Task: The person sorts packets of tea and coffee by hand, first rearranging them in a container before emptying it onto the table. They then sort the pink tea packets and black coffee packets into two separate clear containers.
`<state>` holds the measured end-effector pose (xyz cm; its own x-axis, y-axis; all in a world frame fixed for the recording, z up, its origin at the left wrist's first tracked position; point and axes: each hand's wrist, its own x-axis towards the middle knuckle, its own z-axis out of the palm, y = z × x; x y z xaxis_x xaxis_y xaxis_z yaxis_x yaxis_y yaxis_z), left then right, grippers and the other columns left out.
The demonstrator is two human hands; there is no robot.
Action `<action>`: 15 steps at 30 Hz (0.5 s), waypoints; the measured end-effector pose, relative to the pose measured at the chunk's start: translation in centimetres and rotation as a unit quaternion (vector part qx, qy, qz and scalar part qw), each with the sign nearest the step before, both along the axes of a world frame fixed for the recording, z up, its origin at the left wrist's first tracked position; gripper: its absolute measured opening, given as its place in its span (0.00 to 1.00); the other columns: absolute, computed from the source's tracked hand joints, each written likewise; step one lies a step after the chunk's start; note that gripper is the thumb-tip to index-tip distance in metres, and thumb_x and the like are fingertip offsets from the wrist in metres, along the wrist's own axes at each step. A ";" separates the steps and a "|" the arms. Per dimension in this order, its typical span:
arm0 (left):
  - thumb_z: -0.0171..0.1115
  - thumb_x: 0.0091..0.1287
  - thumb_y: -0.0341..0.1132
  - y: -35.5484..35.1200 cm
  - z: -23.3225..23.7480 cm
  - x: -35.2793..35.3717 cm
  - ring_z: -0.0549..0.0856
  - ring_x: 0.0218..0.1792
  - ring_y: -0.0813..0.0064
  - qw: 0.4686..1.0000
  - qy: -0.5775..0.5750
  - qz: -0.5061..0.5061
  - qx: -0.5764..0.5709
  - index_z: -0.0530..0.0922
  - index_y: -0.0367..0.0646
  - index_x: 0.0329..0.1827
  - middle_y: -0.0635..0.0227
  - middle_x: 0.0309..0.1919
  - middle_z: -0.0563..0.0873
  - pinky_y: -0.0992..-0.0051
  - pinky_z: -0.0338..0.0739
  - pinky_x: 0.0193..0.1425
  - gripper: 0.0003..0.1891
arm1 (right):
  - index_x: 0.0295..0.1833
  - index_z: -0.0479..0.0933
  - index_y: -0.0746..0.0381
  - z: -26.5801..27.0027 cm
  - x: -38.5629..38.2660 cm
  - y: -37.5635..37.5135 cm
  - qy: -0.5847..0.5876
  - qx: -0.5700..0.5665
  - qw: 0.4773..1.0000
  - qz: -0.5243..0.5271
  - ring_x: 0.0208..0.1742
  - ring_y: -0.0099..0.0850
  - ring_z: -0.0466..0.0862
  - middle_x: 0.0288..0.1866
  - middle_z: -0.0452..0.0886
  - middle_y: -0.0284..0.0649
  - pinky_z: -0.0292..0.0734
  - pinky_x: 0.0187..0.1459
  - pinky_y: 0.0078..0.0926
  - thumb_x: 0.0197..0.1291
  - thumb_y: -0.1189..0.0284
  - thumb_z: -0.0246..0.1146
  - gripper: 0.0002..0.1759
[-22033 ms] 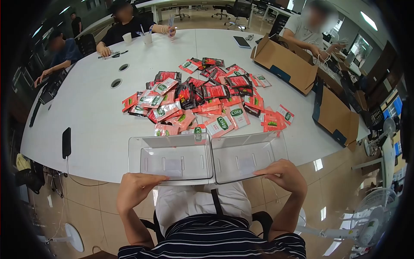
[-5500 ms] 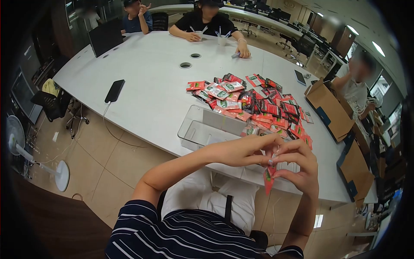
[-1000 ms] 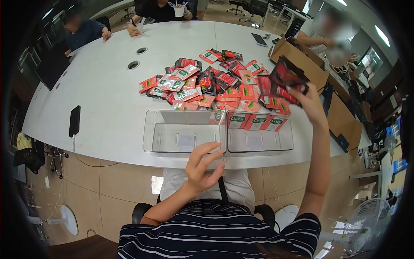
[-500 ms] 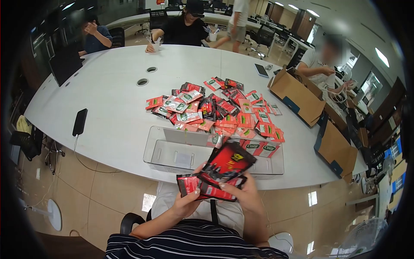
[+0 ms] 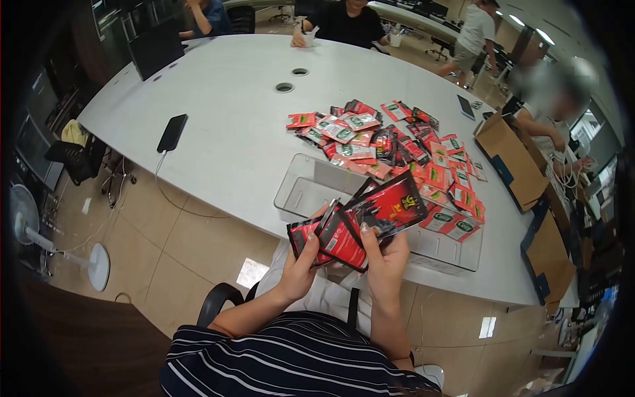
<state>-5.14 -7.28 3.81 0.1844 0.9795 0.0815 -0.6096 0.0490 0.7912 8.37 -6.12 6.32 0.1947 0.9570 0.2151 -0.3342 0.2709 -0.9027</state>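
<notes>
Just in front of the table edge, my left hand (image 5: pixel 299 270) is closed on red-and-black sachets (image 5: pixel 303 233), thumb on top. Beside it, my right hand (image 5: pixel 385 259) grips more of them, including a large red-and-black sachet (image 5: pixel 395 206) tilted up to the right. The held sachets overlap in a loose fan between both hands. Behind them is a clear plastic divided bin (image 5: pixel 293 182), partly covered by the sachets. Red-and-white Cozy sachets (image 5: pixel 451 222) stand in its right part. Beyond the bin lies a mixed heap of sachets (image 5: pixel 385 140), red, white and black.
A phone (image 5: pixel 173 132) with a cable lies on the left of the white table (image 5: pixel 225 99). Another phone (image 5: pixel 465 106) and open cardboard boxes (image 5: pixel 512 155) are at the right. Several people are around the table; one at the right handles white cables (image 5: pixel 567 169).
My view has turned, so the table and bin appear further right. The sachets in my hands are spread wider apart, and the large one has swung to the right.
</notes>
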 end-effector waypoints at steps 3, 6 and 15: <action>0.44 0.76 0.47 0.2 0.3 -0.6 0.86 0.51 0.68 0.996 0.077 0.038 0.001 0.55 0.42 0.75 0.60 0.55 0.81 0.67 0.85 0.46 0.29 | 0.53 0.71 0.68 0.7 -0.9 0.5 -0.042 0.052 0.998 -0.003 0.42 0.18 0.77 0.43 0.79 0.34 0.72 0.47 0.18 0.65 0.79 0.61 0.12; 0.49 0.75 0.43 -0.1 0.8 -0.3 0.86 0.48 0.69 0.996 0.020 0.076 -0.030 0.63 0.40 0.69 0.59 0.53 0.82 0.68 0.86 0.45 0.24 | 0.49 0.74 0.69 0.9 -1.6 0.5 -0.120 0.056 0.991 -0.023 0.41 0.18 0.75 0.41 0.79 0.33 0.71 0.46 0.19 0.68 0.76 0.59 0.08; 0.54 0.75 0.39 0.4 -0.9 -0.9 0.86 0.47 0.75 0.989 -0.030 0.139 -0.050 0.67 0.40 0.65 0.63 0.52 0.82 0.73 0.85 0.41 0.20 | 0.40 0.81 0.68 3.3 2.0 4.0 -0.268 0.016 0.959 -0.092 0.30 0.19 0.75 0.30 0.83 0.38 0.69 0.34 0.19 0.71 0.65 0.52 0.19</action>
